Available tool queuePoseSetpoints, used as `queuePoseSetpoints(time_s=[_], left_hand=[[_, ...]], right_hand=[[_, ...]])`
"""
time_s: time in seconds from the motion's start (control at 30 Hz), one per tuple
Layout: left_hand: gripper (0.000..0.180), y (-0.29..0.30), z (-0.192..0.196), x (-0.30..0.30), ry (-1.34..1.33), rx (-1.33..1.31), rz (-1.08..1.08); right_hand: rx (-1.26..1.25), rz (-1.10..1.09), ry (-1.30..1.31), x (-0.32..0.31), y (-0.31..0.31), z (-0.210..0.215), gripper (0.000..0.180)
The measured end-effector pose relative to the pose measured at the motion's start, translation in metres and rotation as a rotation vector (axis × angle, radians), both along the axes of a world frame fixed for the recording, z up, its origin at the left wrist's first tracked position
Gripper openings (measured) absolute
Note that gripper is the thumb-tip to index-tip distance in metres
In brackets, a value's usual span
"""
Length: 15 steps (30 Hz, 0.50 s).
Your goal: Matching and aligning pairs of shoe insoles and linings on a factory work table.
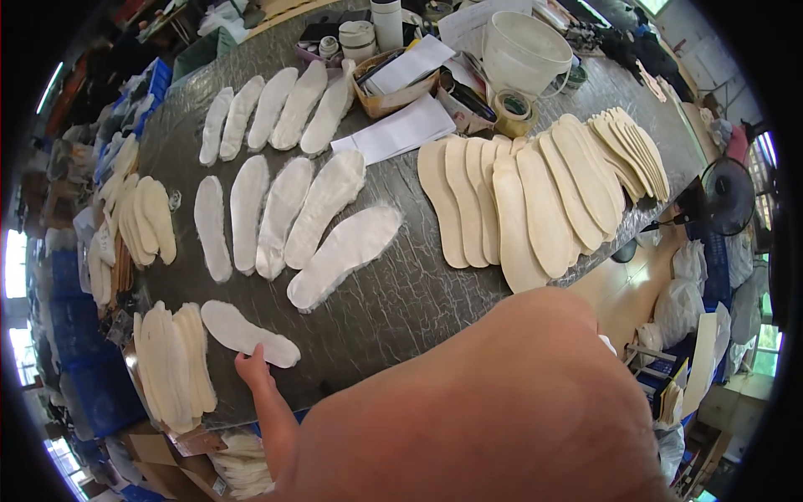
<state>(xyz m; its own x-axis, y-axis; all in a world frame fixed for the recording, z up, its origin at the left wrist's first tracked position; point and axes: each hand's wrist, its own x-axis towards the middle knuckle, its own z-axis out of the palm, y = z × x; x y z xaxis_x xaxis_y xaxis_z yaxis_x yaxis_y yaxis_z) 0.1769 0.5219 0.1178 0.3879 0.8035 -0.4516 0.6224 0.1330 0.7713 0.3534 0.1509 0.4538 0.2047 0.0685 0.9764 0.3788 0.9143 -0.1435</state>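
Note:
My left hand is closed on the near edge of a white fleecy insole at the left front of the dark table. Just left of that insole lies a stack of cream insoles. A bare arm, very close and large, fills the lower middle and right; it looks like my right arm, and its hand does not show. Beyond my left hand, white fleecy insoles lie in two rows, a nearer row and a farther row.
Overlapping cream insoles spread over the table's right side. More cream insoles lie at the left edge. At the back stand a white bucket, a tape roll, a basket and papers. A black fan is at right.

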Motion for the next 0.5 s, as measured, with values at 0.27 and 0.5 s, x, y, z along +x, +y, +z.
queuePoseSetpoints(time_s=[0.27, 0.5], left_hand=[[0.057, -0.042, 0.059, -0.060, -0.198, -0.476, -0.319], [0.066, -0.091, 0.131, -0.079, 0.278, -0.246, -0.957]], right_hand=[[0.041, -0.033, -0.046, -0.009, -0.015, 0.002, 0.027], [-0.496, 0.216, 0.208, -0.030, -0.071, -0.015, 0.019]])
